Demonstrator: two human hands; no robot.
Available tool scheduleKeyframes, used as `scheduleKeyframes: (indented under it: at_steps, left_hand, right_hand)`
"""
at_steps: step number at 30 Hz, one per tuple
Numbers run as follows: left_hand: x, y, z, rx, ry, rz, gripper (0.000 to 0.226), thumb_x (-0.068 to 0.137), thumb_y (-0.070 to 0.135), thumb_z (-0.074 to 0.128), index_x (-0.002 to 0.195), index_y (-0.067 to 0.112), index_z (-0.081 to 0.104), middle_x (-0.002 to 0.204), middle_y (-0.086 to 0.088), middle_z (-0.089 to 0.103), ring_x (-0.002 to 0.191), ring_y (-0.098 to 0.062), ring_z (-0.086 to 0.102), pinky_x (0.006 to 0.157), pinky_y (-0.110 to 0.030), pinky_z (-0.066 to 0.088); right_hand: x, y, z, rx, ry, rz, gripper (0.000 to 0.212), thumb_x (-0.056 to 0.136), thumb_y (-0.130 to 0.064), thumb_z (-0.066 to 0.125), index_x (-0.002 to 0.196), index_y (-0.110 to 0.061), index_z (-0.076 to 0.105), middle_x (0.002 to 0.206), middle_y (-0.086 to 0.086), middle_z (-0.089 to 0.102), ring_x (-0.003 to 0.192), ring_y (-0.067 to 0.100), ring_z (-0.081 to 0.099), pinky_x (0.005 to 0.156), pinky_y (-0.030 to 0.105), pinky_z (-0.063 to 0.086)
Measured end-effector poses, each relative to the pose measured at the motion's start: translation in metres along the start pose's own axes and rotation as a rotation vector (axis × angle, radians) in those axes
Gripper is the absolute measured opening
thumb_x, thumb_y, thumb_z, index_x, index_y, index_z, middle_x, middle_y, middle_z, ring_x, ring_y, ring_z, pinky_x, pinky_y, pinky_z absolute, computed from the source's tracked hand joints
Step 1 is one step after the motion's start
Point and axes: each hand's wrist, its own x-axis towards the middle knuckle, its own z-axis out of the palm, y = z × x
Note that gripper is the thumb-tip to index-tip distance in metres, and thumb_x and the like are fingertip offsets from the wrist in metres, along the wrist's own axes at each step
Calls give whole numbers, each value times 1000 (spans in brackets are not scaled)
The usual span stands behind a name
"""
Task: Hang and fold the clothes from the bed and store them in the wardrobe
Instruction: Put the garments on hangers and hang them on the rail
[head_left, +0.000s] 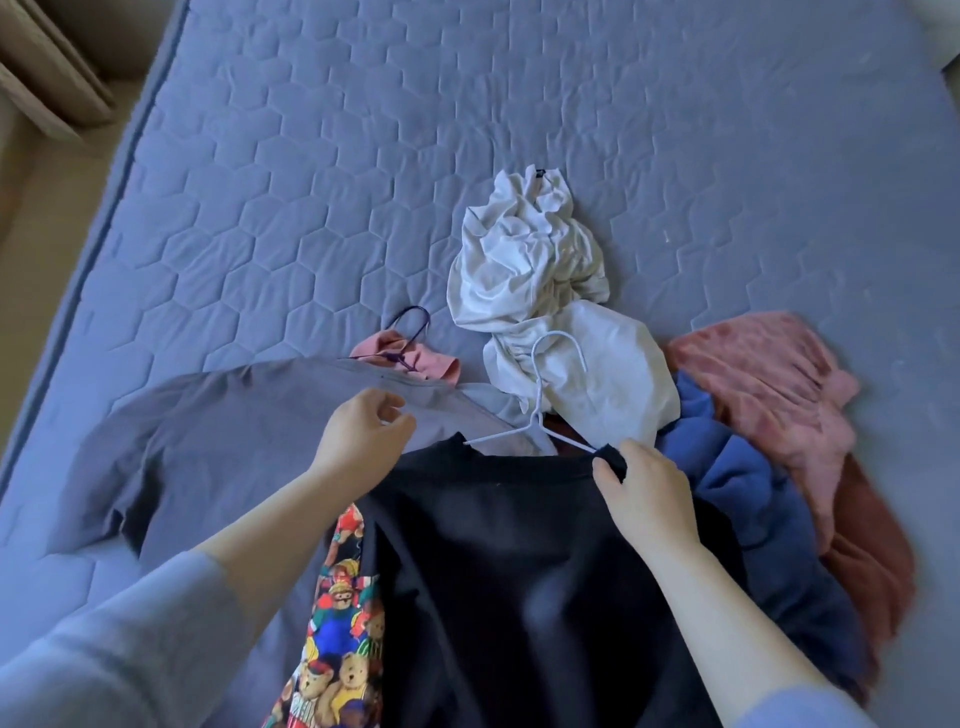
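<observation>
The black shirt (519, 545) lay among clothes on a quilted blue mattress (519, 130) beside beige floor (31, 218). The right hand (649, 493) pinched its shoulder at the white hanger (536, 415). The left hand (358, 441) was curled, and whether it held anything could not be told.

We find no text we can read. The bear print (337, 623) carries what may be lettering near its lower edge, too blurred to make out. The small dark tag (540, 172) on the white garment (524, 260) shows nothing legible.
</observation>
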Motion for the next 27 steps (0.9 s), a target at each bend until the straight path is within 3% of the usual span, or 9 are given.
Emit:
scheduleKeyframes:
  at_steps: [3, 9, 12, 17, 20, 23, 27]
  left_hand:
    - [24, -6, 22, 33, 1, -26, 30, 87, 22, 57, 115, 15, 61, 103, 5, 62, 89, -16, 56, 72, -26, 38]
    - [58, -10, 53, 51, 31, -28, 28, 86, 23, 61, 112, 12, 63, 104, 0, 64, 92, -19, 58, 76, -25, 37]
    - [71, -6, 63, 55, 48, -16, 8, 85, 21, 61, 88, 13, 59, 96, -8, 66, 88, -27, 59, 71, -29, 40]
    - [91, -2, 77, 155, 31, -93, 39, 87, 29, 57, 55, 15, 40, 55, 0, 46, 63, -26, 48, 49, -29, 28]
    - [101, -5, 84, 227, 0, -143, 39, 89, 36, 53, 63, 7, 52, 62, -5, 53, 70, -29, 55, 55, -30, 33]
    - [109, -9, 92, 283, -10, -170, 42, 89, 43, 51, 79, 4, 63, 84, -11, 64, 79, -29, 56, 64, -30, 38]
    - [113, -12, 102, 336, 17, -202, 55, 85, 55, 53, 102, 4, 64, 109, -16, 62, 97, -33, 59, 77, -36, 47]
  right_hand:
    - [8, 7, 22, 6, 1, -9, 24, 92, -28, 61, 79, -11, 50, 79, 11, 60, 78, 36, 57, 66, 40, 40]
    - [22, 16, 46, 44, -27, 15, 23, 92, -28, 60, 84, -7, 57, 78, 6, 58, 78, 32, 56, 70, 42, 44]
    - [26, 17, 52, 75, -49, 27, 22, 92, -29, 59, 85, -7, 58, 78, 5, 58, 77, 30, 56, 73, 44, 46]
    - [28, 20, 61, 100, -50, 37, 21, 91, -27, 60, 82, -9, 55, 77, 4, 57, 76, 29, 55, 74, 44, 45]
    - [29, 20, 65, 122, -48, 36, 24, 91, -25, 61, 76, -14, 46, 73, 2, 54, 74, 28, 53, 73, 45, 45]
    - [31, 21, 68, 123, -41, 37, 25, 90, -25, 62, 75, -16, 44, 72, 0, 51, 73, 27, 52, 71, 43, 45]
    - [31, 23, 73, 130, -39, 45, 25, 89, -25, 62, 74, -16, 45, 71, -2, 51, 71, 27, 52, 70, 42, 44]
